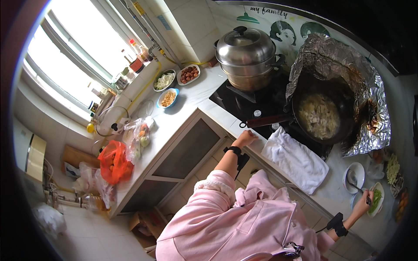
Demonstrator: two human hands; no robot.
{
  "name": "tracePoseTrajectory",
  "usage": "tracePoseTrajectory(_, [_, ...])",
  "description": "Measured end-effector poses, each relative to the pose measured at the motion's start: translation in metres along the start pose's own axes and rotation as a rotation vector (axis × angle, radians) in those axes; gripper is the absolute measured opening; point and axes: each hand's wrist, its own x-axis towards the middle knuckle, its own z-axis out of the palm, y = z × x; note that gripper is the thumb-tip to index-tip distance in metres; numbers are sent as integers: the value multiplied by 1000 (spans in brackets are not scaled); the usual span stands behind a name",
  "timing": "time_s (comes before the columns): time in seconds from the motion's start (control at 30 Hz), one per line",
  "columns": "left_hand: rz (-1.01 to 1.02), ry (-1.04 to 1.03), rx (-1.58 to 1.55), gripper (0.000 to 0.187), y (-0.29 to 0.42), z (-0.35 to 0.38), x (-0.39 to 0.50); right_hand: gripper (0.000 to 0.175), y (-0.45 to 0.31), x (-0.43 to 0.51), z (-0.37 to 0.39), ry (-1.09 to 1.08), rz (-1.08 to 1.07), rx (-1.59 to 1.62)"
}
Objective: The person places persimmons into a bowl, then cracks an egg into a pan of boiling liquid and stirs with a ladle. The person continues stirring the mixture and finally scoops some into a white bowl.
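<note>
My right hand (361, 203) grips the handle of a metal spoon (352, 177), whose bowl end rests in a white bowl (359, 169). Just beside that hand is a white dish of chopped greens (377, 199). My left hand (245, 138), its fingers curled, rests at the front edge of the counter. Close to it is the wooden handle (269, 120) of a dark wok (346, 112), which stands on the cooktop with pale food in liquid (318, 115). A folded white cloth (295, 161) lies on the counter between my hands.
Crumpled foil (329, 49) shields the wok's back and right. A lidded steel steamer pot (246, 53) occupies the other side of the black cooktop (241, 102). Filled dishes, including a blue bowl (168, 98), stand leftward, with a red plastic bag (115, 161) nearer. More ingredients (393, 168) sit far right.
</note>
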Motion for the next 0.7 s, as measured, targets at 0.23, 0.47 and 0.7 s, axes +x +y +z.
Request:
tracePoseTrajectory(0.23, [-24,-30,16,45,4,-2,1,25,-6,-1,-1,-13,1,-16])
tracePoseTrajectory(0.47, [-32,-30,-10,45,7,-4,-3,25,-11,-1,0,6,6,10])
tracePoseTrajectory(0.7, [-19,-11,1,45,10,-5,-6,23,-5,-3,-2,-6,-8,-21])
